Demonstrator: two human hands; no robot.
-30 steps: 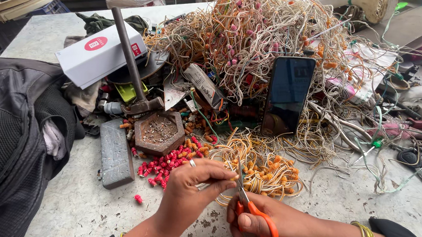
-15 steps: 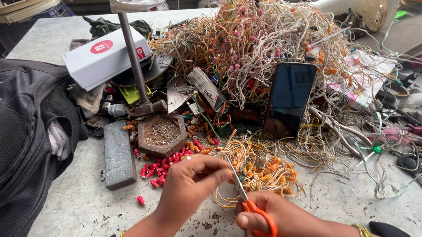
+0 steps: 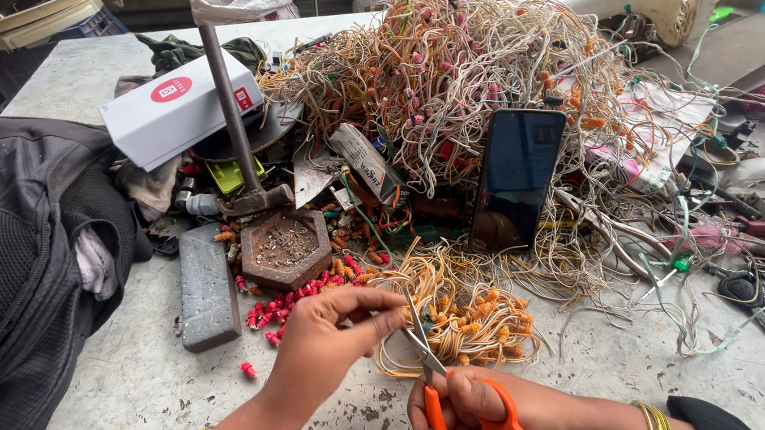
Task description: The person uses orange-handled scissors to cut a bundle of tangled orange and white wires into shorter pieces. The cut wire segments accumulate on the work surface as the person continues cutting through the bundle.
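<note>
Fingers [image 3: 374, 306] of left hand [image 3: 324, 350] pinched closed on thin wire, now drawn nearer to scissors [image 3: 442, 385] than half a second before. Right hand [image 3: 485, 420] gripped orange handles firmly; blades stood slightly parted around wire, tips pointing up toward small bundle of yellow wires [image 3: 465, 324]. Compared with one second ago, moved both hands together and slightly lower; judged as wire brought to place for snipping. Just beside, lay red caps [image 3: 282, 305] scattered on table [image 3: 120, 376], near hexagonal block [image 3: 283, 246]. Farther behind stood phone [image 3: 515, 179] against big tangle of wires [image 3: 464, 77].
</note>
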